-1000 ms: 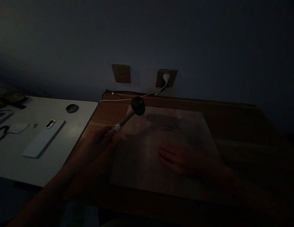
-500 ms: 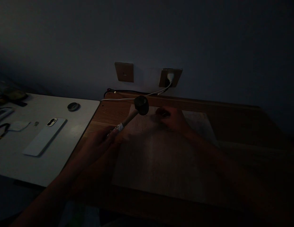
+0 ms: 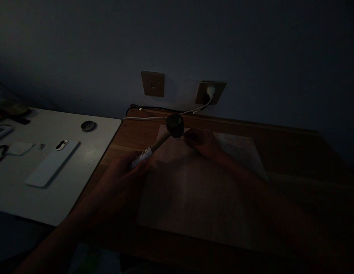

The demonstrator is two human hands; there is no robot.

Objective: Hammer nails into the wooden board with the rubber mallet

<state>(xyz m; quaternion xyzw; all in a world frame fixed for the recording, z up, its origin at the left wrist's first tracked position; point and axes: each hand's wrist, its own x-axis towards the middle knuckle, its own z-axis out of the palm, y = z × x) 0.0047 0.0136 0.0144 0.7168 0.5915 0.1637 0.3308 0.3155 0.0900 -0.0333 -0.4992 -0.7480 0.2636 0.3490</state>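
My left hand point(image 3: 126, 175) is closed round the pale handle of a mallet point(image 3: 163, 137), whose dark round head is raised over the far left part of a flat board point(image 3: 199, 190) on the wooden table point(image 3: 131, 137). My right hand point(image 3: 203, 141) reaches to the far part of the board, right beside the mallet head. Its fingers are curled together on something too small and dark to make out. The room is very dim.
A white table point(image 3: 45, 190) adjoins on the left with a white phone point(image 3: 53, 163), a small round dark object point(image 3: 88, 125) and other small items. On the wall behind are a switch plate point(image 3: 153, 83) and a socket point(image 3: 210, 92) with a white plug and cable.
My right hand left the middle of the board, where it lay flat, and reached to the far part beside the mallet head, fingers closing. The mallet has barely moved.
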